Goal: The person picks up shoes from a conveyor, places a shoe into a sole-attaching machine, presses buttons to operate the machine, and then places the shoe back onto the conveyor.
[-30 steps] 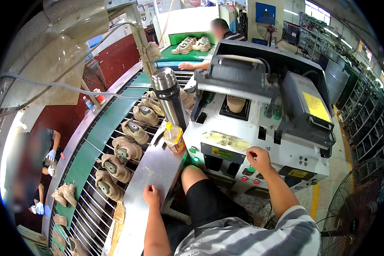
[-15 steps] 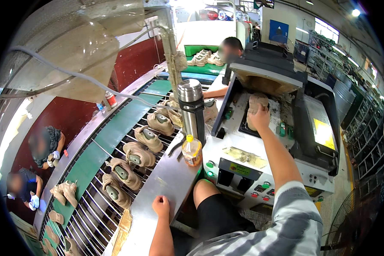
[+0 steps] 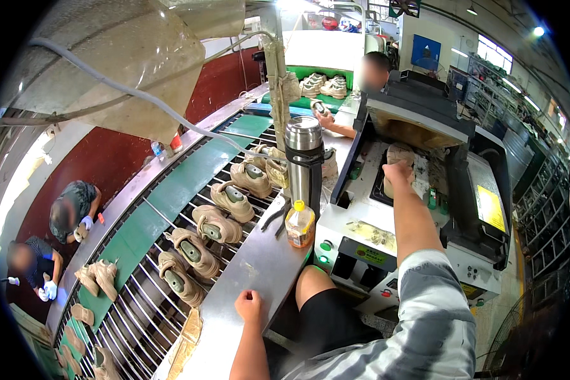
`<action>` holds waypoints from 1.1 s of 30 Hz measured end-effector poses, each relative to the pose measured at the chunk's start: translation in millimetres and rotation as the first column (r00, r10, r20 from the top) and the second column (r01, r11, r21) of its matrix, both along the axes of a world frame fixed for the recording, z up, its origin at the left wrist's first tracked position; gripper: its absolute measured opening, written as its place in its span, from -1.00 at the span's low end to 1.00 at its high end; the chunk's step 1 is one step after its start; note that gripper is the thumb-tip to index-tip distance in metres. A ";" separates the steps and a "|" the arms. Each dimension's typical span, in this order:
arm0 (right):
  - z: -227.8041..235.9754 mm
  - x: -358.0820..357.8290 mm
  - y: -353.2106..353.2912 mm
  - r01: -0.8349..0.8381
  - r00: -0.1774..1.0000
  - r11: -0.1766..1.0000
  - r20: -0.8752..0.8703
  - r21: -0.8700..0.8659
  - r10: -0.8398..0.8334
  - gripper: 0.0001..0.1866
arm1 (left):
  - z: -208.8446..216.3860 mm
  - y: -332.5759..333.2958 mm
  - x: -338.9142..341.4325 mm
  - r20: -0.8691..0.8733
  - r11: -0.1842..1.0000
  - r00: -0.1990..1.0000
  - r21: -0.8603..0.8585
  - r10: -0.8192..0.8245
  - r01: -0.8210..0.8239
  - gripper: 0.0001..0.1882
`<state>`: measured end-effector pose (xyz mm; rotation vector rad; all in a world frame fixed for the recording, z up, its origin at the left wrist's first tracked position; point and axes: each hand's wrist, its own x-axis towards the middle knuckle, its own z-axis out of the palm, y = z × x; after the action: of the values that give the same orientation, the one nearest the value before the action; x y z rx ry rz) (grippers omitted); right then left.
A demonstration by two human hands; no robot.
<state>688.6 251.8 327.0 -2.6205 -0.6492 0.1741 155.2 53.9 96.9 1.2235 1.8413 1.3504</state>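
Observation:
My right arm reaches forward into the open press machine [image 3: 373, 218]. There my right hand [image 3: 399, 172] is closed around a beige shoe [image 3: 399, 153] set in the machine's dark recess, and part of the shoe is hidden under the fingers. My left hand [image 3: 249, 305] rests on the metal tabletop [image 3: 247, 273], its fingers curled in, with nothing visible in them. Beyond it on the tabletop stand a bottle with a yellow cap [image 3: 299, 225] and a tall steel thermos [image 3: 304, 158].
Left of the tabletop, beige shoes [image 3: 193, 253] line a roller conveyor [image 3: 133, 329] beside a green belt [image 3: 171, 190]. The machine's raised lid [image 3: 418, 117] hangs behind my right hand. Across the machine, a person's hand [image 3: 325, 118] holds a shoe. Two people work at far left.
The view has swung left, so the scene sits further right. The person across the machine has brought a hand with a shoe into sight. My right hand stays on its shoe.

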 end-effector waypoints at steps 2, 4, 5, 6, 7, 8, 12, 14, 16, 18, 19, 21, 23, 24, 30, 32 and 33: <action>-2.7 0.2 -7.2 -0.006 0.999 1.000 0.041 0.020 0.006 -0.14 | -4.1 0.0 -1.4 0.000 1.000 1.000 0.011 -0.009 0.009 -0.82; 4.2 -4.0 -16.3 -0.008 1.000 0.999 0.030 0.046 0.007 -0.13 | -6.4 1.0 -1.0 -0.013 1.000 1.000 0.019 0.000 0.000 -0.82; 5.7 -9.3 -20.3 0.008 0.999 0.997 0.042 0.071 -0.011 -0.14 | -1.3 -0.9 -0.4 -0.032 1.000 0.999 0.015 0.009 -0.008 -0.82; 7.9 -17.4 -23.3 0.022 0.998 0.995 0.053 0.096 -0.027 -0.15 | 2.1 -2.7 -0.1 -0.051 1.000 0.999 0.012 0.019 -0.018 -0.82; 8.9 -22.3 -26.0 0.035 0.997 0.992 0.064 0.121 -0.042 -0.16 | 3.1 -3.8 -1.7 -0.067 0.999 0.997 0.021 0.025 -0.024 -0.82; 4.9 -15.1 -32.4 0.034 0.993 0.990 0.107 0.135 -0.049 -0.17 | 1.5 -2.3 1.0 -0.078 1.000 0.997 0.026 0.015 -0.013 -0.82; -18.3 -0.1 -31.8 -0.023 0.956 0.985 0.291 0.171 -0.028 -0.24 | -4.5 -0.9 3.9 -0.113 0.999 0.993 0.042 0.021 -0.017 -0.81; -21.6 -6.9 -32.5 -0.081 0.941 0.986 0.336 0.147 0.027 -0.25 | -2.4 -0.7 3.3 -0.148 0.999 0.989 0.029 0.018 -0.014 -0.81; -29.2 -12.2 -32.2 -0.070 0.912 0.979 0.409 0.193 -0.016 -0.28 | -2.2 -3.0 0.2 -0.171 1.000 0.985 0.027 0.020 -0.016 -0.80; -20.6 -22.8 -38.2 -0.094 0.911 0.974 0.412 0.206 0.000 -0.28 | -7.3 -0.7 -2.0 -0.171 0.999 0.985 0.043 0.032 -0.025 -0.80; -21.5 -26.5 -40.1 -0.094 0.906 0.976 0.422 0.195 0.003 -0.27 | -9.0 -0.8 -3.7 -0.174 0.999 0.984 0.048 0.030 -0.022 -0.80; -18.2 -33.6 -46.1 -0.102 0.902 0.968 0.431 0.231 -0.007 -0.24 | -11.1 -0.6 -3.6 -0.172 0.998 0.985 0.059 0.024 -0.014 -0.80; -20.1 -32.5 -48.4 -0.101 0.890 0.961 0.455 0.259 -0.029 -0.22 | -13.7 0.4 -2.4 -0.171 0.998 0.985 0.063 0.022 -0.011 -0.80; -25.3 -28.7 -46.6 -0.094 0.879 0.958 0.475 0.269 -0.047 -0.22 | -14.1 0.8 -1.1 -0.169 0.998 0.985 0.064 0.018 -0.007 -0.80; -34.0 -25.3 -45.5 -0.123 0.873 0.953 0.488 0.278 -0.029 -0.21 | -3.4 -4.4 2.2 -0.197 0.998 0.980 0.060 0.015 -0.003 -0.80; -35.7 -25.3 -45.1 -0.127 0.867 0.953 0.497 0.273 -0.027 -0.20 | -2.1 -4.4 2.1 -0.211 0.999 0.977 0.046 0.015 -0.006 -0.80; -36.2 -26.4 -45.2 -0.128 0.863 0.954 0.505 0.270 -0.027 -0.20 | -1.9 -5.1 1.0 -0.219 0.999 0.976 0.038 0.016 -0.008 -0.80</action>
<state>662.3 206.6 290.8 -2.3537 -0.8402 -0.5770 156.3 48.8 95.1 1.4328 1.9834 1.3051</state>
